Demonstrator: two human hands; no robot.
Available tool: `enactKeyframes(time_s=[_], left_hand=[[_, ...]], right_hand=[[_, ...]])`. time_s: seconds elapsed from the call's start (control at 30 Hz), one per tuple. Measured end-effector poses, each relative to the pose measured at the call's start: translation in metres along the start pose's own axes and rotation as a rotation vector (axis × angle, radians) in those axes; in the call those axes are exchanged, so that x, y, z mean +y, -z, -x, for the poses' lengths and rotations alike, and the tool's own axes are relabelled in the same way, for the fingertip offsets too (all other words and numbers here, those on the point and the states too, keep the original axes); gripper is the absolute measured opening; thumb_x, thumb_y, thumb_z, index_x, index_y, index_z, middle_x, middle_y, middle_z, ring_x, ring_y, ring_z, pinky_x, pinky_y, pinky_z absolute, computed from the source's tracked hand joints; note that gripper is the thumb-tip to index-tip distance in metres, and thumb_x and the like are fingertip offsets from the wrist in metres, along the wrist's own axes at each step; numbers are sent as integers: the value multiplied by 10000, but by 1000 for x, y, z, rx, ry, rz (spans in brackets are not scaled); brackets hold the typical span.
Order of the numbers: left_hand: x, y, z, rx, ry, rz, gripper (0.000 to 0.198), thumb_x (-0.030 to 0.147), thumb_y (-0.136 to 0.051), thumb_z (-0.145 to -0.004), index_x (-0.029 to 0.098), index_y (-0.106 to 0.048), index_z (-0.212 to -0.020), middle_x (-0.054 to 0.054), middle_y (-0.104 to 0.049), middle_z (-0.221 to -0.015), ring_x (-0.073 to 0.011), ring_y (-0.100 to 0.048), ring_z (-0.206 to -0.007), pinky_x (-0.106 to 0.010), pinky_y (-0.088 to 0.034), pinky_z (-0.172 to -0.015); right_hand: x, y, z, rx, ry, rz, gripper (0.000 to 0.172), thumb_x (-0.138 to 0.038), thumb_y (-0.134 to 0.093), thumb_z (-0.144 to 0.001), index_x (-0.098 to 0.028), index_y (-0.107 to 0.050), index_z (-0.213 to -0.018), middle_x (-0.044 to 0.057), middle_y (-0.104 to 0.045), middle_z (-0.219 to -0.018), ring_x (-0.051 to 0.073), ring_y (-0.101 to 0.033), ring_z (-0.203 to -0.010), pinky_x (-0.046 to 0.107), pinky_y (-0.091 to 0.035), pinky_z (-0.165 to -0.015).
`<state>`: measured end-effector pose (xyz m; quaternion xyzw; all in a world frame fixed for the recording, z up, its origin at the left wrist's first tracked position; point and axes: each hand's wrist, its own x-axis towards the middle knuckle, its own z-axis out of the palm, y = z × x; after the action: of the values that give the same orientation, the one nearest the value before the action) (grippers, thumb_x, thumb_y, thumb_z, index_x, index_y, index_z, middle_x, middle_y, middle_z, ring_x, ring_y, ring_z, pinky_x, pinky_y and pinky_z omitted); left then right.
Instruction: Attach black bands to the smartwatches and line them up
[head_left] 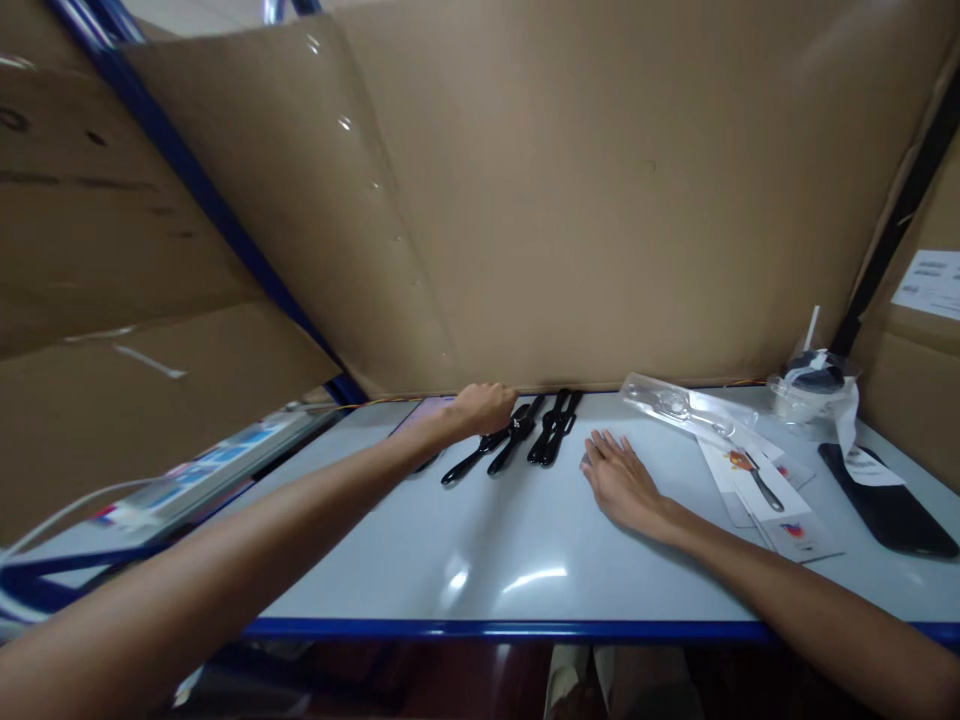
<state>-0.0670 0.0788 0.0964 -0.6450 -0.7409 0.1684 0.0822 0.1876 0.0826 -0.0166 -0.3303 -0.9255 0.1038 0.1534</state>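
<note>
A row of black long-handled tools lies on the table, several of them side by side; I cannot tell their exact kind. My left hand is closed over the left end of this row, its fingers curled on the side away from me. Whatever is in its grip is hidden. Beneath and beside it, one black tool points its handle toward me. To the right of the row, my right hand rests palm down on the tabletop, fingers extended, holding nothing.
Clear plastic blister packs and printed cards lie right of my right hand. Further right are a black phone-like slab and a cup with a straw. A power strip sits left. Cardboard walls the back.
</note>
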Motion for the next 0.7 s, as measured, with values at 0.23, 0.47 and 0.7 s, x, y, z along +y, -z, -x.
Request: enactKeyframes(time_s=[0.23,0.47,0.7], left_hand=[[7,-28,14,74,142,202,441,236,-389,-952,162,-614,-1324,-216,-693,-1254,-331,-683,-1137,-428,-524,-901],[40,-45,18,74,228,253,504,407,-305,-1017,85,-634,-1221,-258,-688,-1194,-387,-696,-1072,-473,-533,-850],[50,-54,18,121,179,221,421,309,-308,-1019,68,-599,-1205,-261,-661,-1172,-364,-683,-1077,-446,-525,-839]], right_hand=[[5,8,14,18,-5,-66,586,-313,-364,-1052,-23,-370,-1561,219,-330,-1624,307,-264,-1537,517,-215,-1261],[6,4,17,23,-29,-108,590,-282,-484,-1012,-60,-396,-1551,221,-354,-1612,325,-267,-1533,561,-221,-1258],[-4,12,21,-14,-27,-100,601,-283,-483,-1017,-85,-366,-1571,199,-323,-1633,311,-248,-1542,551,-193,-1270]])
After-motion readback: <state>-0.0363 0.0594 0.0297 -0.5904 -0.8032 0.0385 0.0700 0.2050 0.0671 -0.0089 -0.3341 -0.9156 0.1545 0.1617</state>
